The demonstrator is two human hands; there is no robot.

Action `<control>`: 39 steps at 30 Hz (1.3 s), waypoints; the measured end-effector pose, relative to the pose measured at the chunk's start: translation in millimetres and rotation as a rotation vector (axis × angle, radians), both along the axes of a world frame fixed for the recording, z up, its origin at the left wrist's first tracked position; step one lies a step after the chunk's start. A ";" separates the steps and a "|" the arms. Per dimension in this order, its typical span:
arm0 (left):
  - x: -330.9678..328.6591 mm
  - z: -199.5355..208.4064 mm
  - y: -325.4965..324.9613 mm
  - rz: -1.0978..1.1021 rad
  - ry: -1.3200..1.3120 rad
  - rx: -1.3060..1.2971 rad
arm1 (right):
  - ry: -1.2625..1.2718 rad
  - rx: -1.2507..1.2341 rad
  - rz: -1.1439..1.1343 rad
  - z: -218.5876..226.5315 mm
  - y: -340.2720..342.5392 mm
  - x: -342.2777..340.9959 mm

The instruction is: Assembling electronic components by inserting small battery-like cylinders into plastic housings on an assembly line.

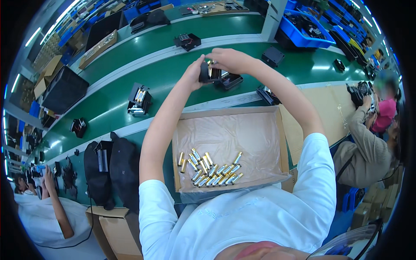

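Out over the green belt, my left hand (193,74) is closed around a small black plastic case (203,73). Gold-coloured batteries (211,65) show in its opening. My right hand (227,60) reaches over from the right, its fingers bent and closed at the batteries; what they pinch is hidden. Just beyond the held case, another black case (229,81) rests on the belt under my right wrist. In front of my body, a shallow cardboard box (234,125) lined with clear plastic holds many loose gold and silver batteries (208,167), gathered at its near left side.
Along the green belt (108,97) sit a black case with batteries (138,100) and other black units (187,41). A dark bag (123,169) lies left of the box, a cardboard sheet (320,108) right. Other people work at both sides; a blue bin (305,30) stands far right.
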State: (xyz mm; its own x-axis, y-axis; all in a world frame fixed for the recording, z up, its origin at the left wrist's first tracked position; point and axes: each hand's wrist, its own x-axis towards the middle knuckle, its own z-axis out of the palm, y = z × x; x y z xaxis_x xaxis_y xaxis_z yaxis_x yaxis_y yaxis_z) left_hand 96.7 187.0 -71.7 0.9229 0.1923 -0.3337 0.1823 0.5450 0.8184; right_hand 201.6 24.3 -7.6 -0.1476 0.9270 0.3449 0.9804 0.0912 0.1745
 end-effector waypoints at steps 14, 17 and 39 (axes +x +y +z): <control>-37.2 -7.6 8.7 0.401 -0.041 0.240 | 0.189 -0.087 -0.606 -19.9 38.8 -82.7; -47.9 -3.9 16.0 0.401 -0.060 0.135 | 0.340 -0.057 -0.524 -21.3 47.3 -77.8; -56.3 -5.8 35.1 0.274 -0.092 0.262 | 0.781 0.003 -0.496 -0.9 74.3 -39.4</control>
State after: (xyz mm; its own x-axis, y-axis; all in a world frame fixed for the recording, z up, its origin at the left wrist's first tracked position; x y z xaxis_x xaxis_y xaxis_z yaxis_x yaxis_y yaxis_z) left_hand 40.5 222.2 -77.6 0.8495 0.5032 -0.1584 -0.0218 0.3334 0.9425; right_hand 162.2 98.6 -8.5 0.5417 0.8206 0.1820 0.7466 -0.3703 -0.5526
